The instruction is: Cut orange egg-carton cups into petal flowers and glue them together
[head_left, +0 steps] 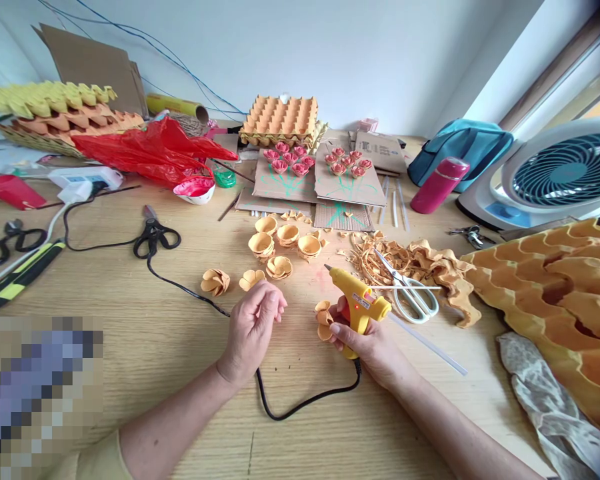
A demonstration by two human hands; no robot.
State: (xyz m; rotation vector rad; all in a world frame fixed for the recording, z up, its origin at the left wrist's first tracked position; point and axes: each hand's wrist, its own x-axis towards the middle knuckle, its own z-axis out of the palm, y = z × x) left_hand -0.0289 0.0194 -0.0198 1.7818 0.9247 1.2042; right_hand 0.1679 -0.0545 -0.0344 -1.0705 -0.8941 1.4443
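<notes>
My right hand (375, 353) is wrapped round the grip of a yellow hot glue gun (357, 300), its nozzle pointing up and left and a small red light on its side. Between the thumb and fingers of that same hand is a small egg-carton flower (324, 320). Curled closed above the table is my left hand (254, 327); whatever its fingers hold, if anything, is hidden. Just beyond it lie a petalled carton flower (253, 279), another flower (215, 283) and several carton cups (287, 235). A clear glue stick (430, 345) sticks out behind the gun.
White-handled scissors (415, 300) rest by a pile of carton scraps (410, 257). Black scissors (156, 239) lie left, near the gun's black cord (300, 405). Cardboard panels (350, 190) with red flowers stand behind. Egg trays (565, 293), a fan (565, 167) and a pink bottle (440, 185) flank the right.
</notes>
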